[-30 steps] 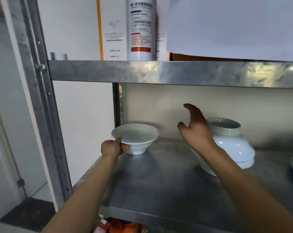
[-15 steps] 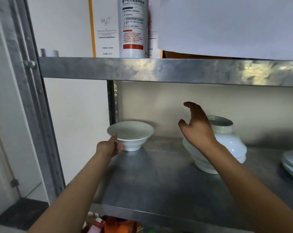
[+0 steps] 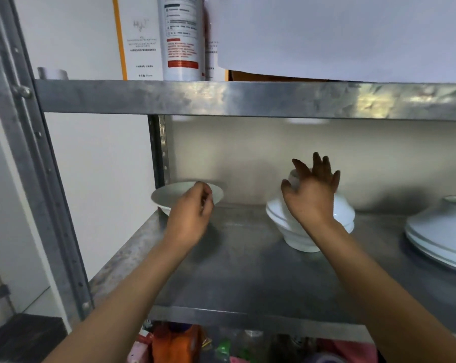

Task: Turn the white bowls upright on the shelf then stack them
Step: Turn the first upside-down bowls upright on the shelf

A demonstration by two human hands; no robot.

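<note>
Upright bowl at nine o'clock, mouth up; left hand loosely curled before it, gripping nothing. Right hand spread over inverted bowl, foot up.

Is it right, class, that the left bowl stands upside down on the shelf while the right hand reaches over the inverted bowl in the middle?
Not quite. The head view shows the left bowl standing upright, rim up, on the shelf. The right hand does reach over the inverted bowl in the middle.

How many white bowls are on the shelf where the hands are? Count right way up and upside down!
Upright white bowls: 2 (left bowl, lower middle bowl)
Upside-down white bowls: 1 (top middle bowl, capping the lower one)
Upside-down white dishes at the right edge: at least 1, cut off by the frame
Total: at least 4
</note>
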